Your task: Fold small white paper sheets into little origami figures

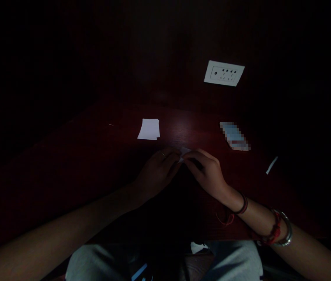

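Observation:
The scene is very dark. My left hand [158, 171] and my right hand [206, 171] meet at the middle of a dark red wooden table [95, 164]. Both have their fingers curled and pinched on a small white piece of paper [184, 151], of which only a corner shows between the fingertips. A ring sits on a left finger. The right wrist carries dark and red bands and a metal bangle [285, 234].
A small stack of white paper [149, 129] lies just beyond my hands. To the right lie a blurred card-like object [234, 136] and a thin white paper strip [271, 165]. A white wall socket [224, 73] sits behind the table. Paper scraps [197, 246] rest near my lap.

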Action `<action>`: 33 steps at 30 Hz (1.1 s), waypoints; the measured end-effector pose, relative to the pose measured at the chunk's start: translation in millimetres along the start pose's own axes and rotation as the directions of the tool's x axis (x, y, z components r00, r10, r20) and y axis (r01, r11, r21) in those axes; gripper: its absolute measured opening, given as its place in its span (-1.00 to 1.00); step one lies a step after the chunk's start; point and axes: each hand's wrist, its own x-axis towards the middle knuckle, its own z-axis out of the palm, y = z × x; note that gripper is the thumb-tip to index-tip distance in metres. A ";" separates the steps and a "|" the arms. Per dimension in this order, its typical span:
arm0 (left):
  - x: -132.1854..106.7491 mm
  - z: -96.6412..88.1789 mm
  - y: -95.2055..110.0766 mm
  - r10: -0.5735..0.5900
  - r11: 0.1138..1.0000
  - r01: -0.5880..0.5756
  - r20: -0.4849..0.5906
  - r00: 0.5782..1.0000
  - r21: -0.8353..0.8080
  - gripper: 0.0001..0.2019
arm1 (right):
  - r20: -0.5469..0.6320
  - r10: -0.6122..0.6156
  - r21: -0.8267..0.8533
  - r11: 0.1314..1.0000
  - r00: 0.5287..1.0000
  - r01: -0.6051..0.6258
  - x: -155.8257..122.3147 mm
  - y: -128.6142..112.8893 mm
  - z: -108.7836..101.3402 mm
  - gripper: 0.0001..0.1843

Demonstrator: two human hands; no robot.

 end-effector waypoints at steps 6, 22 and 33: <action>-0.5 0.1 0.6 0.036 0.998 -0.034 -0.025 0.999 0.058 -0.88 | 0.025 -0.013 -0.106 0.994 1.000 0.016 0.9 0.1 -0.1 -0.87; 1.1 -6.0 1.8 0.146 0.988 -0.141 -0.086 0.986 0.058 -0.87 | -0.050 -0.138 -0.168 0.978 0.989 0.128 1.2 0.5 -4.3 -0.87; -1.4 -3.1 1.0 0.056 0.997 -0.065 -0.158 0.986 -0.052 -0.91 | -0.076 -0.093 -0.108 0.991 0.993 0.084 -1.1 1.5 -4.4 -0.84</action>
